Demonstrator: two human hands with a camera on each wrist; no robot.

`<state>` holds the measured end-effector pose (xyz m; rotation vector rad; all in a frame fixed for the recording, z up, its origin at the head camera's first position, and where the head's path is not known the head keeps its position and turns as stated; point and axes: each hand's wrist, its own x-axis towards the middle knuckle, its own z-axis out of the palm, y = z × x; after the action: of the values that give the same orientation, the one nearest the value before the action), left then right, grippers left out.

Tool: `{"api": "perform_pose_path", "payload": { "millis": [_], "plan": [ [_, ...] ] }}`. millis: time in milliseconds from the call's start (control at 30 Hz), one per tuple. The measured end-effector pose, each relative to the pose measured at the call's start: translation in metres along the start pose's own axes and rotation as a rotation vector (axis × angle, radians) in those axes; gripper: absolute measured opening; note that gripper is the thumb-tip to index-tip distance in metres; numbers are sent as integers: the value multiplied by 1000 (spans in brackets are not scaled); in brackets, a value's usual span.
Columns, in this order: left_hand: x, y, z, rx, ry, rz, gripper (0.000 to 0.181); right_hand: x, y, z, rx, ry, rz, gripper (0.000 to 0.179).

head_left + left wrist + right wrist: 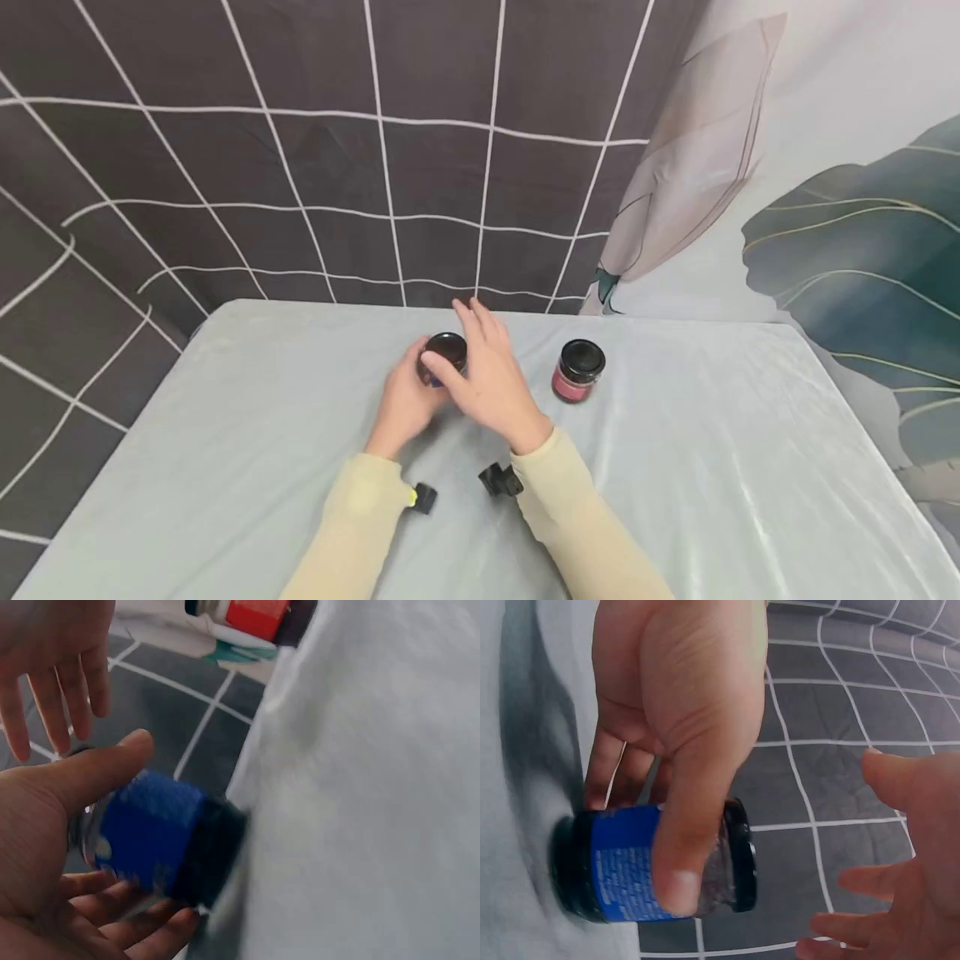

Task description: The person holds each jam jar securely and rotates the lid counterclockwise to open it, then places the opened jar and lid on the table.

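Note:
My left hand (405,398) grips a glass jar (146,832) with a blue label and a black lid. The jar stands upright, its dark base close over the cloth in the right wrist view, with the thumb on one side of it and the fingers on the other. To the right of the jar, my right hand (491,379) is spread with straight fingers and holds nothing. From above, its thumb overlaps the jar's lid (446,345), while the right wrist view shows it apart from the jar. A second jar (577,371), with a red label and black lid, stands farther right.
A pale grey cloth (712,467) covers the table. Behind its back edge hangs a dark curtain (435,167) with white grid lines, and a leaf-patterned curtain (862,250) hangs at the right. Small black devices (501,480) sit at both wrists.

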<state>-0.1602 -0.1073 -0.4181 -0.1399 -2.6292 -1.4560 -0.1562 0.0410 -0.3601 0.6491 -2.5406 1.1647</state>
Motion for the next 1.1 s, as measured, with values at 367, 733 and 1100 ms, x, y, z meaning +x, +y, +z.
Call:
{"api": "perform_pose_path", "payload": {
  "millis": [367,733,1100],
  "plan": [
    [-2,-5,2,-12,50,15,56,0,3,-2,-18,8,-24,69],
    [-3,-3,5,-16,60,13,58,0,4,-1,-36,2,-32,68],
    [-2,-6,5,-49,68,-13,59,-1,5,-1,-21,14,2,68]
  ]
}}
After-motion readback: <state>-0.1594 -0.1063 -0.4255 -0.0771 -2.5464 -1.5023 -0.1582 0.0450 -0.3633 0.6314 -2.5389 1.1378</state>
